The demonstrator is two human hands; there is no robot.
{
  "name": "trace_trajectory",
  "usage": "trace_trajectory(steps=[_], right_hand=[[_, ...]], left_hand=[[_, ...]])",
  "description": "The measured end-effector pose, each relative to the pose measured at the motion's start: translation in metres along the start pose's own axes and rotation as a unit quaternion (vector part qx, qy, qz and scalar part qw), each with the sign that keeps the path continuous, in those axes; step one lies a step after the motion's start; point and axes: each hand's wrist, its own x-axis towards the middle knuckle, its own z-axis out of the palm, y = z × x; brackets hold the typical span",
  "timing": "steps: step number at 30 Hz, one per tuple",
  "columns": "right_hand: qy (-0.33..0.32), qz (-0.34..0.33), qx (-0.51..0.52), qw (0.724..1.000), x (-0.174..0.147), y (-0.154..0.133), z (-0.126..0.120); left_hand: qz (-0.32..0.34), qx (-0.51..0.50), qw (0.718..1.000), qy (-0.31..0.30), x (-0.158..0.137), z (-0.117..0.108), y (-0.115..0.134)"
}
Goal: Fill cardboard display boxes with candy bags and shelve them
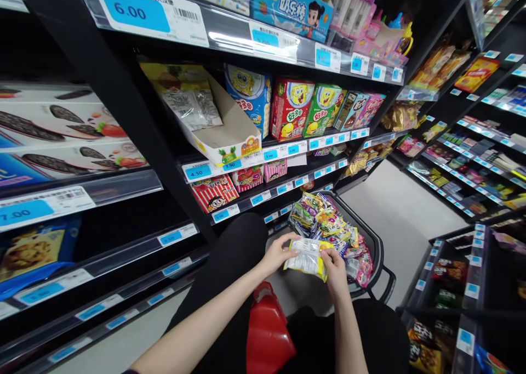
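Note:
A small yellow and silver snack packet (306,258) is stretched between my two hands, its pale printed side facing me. My left hand (278,253) pinches the packet's left end, and my right hand (335,267) grips its right end. Just beyond the packet stands a dark basket (376,239) with a handle, holding a heap of colourful candy packets (329,220). Up on the shelf to the left, an open display carton (232,116) contains a few similar yellow and silver packets (191,102) at its back; the front part of its bottom shows bare.
Snack boxes (291,108) line the shelf beside the carton, above a price-tag strip (283,150). A red object (269,330) lies between my legs. On the right stands a low rack (464,286) of snacks, with pale aisle floor (400,198) behind the basket.

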Motion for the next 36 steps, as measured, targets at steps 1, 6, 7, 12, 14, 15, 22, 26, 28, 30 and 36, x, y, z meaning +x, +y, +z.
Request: trace_trajectory(steps=[1,6,7,12,14,15,22,26,28,30,36], right_hand=[[0.0,0.004,0.011,1.0,0.001,0.003,-0.001],[-0.003,0.007,0.042,0.999,0.0,0.009,-0.006],[-0.002,0.004,0.042,0.999,0.0,0.008,-0.007],[0.002,-0.013,0.018,1.0,0.0,0.002,-0.014],[-0.001,-0.016,0.013,1.0,0.001,0.001,-0.015],[-0.001,-0.017,0.014,1.0,0.0,0.0,-0.015],[-0.023,-0.011,0.057,0.998,-0.005,-0.007,-0.009],[-0.051,0.02,0.09,0.994,-0.007,-0.01,-0.002],[-0.063,0.039,0.103,0.992,-0.008,-0.009,0.003],[-0.068,0.052,0.109,0.99,-0.008,-0.008,0.006],[-0.041,0.035,0.089,0.995,-0.007,-0.011,0.003]], left_hand=[[-0.003,-0.01,1.0,-0.003,-0.002,-0.001,0.001],[-0.035,-0.026,0.999,-0.024,-0.01,-0.005,0.008],[-0.04,-0.023,0.999,-0.024,-0.01,-0.006,0.009],[-0.019,-0.009,1.0,0.013,-0.008,-0.009,0.014],[-0.005,-0.017,1.0,0.013,-0.007,-0.009,0.017],[-0.003,-0.024,1.0,0.005,-0.007,-0.008,0.019],[-0.018,-0.083,0.994,-0.062,-0.012,-0.001,0.025],[-0.015,-0.061,0.996,-0.061,-0.013,-0.003,0.027],[-0.013,-0.041,0.997,-0.062,-0.014,-0.005,0.031],[-0.013,-0.024,0.997,-0.066,-0.016,-0.004,0.035],[-0.013,-0.012,0.999,-0.048,-0.019,0.005,0.032]])
